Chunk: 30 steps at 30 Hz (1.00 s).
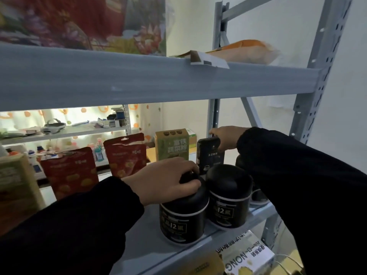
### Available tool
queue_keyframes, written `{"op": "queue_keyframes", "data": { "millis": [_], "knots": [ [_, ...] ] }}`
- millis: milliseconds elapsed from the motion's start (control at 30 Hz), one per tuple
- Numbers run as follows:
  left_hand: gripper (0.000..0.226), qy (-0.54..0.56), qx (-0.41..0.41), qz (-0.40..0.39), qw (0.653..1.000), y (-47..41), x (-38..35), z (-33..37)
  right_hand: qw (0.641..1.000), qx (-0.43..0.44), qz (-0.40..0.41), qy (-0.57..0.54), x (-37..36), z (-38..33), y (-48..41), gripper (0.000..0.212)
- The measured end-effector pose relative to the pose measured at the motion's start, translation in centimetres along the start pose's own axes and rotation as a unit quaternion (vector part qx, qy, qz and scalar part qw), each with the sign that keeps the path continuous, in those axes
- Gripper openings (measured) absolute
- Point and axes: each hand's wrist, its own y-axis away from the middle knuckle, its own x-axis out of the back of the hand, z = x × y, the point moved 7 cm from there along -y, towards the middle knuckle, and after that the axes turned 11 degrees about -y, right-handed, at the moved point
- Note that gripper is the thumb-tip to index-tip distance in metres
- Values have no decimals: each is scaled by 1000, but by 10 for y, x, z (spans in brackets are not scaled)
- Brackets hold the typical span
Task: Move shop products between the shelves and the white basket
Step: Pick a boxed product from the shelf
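My left hand [166,180] grips the domed lid of a black jar [183,219] standing at the front of the grey shelf [143,247]. A second black jar [228,203] stands just right of it, and a third is mostly hidden behind my right sleeve. My right hand [226,138] reaches to the back of the shelf and holds the top of a black box [209,155] standing upright there. The white basket is not in view.
Two red pouches [69,173] [125,153] and a green box [171,144] stand on the same shelf to the left. An orange packet [244,50] lies on the shelf above. White boxes [246,255] sit on the shelf below. A grey upright [311,108] stands at right.
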Motion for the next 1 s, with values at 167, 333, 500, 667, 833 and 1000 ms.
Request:
{"op": "queue_keyframes", "data": {
  "millis": [167,333,500,667,833,1000],
  "knots": [
    [38,23,1,0,1000,1,-4,-1,996,11,14,87,-6,-1,-14,24],
    [40,67,30,30,997,6,-8,-8,996,61,21,61,10,-19,4,13],
    [51,177,118,93,973,28,-9,-34,994,92,25,57,30,-64,43,14],
    [42,275,204,135,930,61,-25,-65,990,108,28,88,41,-113,75,6],
    [55,323,248,170,898,103,-38,-86,986,158,36,38,37,-187,99,25],
    [31,309,256,255,880,162,-23,-95,969,230,59,-63,16,-270,118,36]
  ]
}}
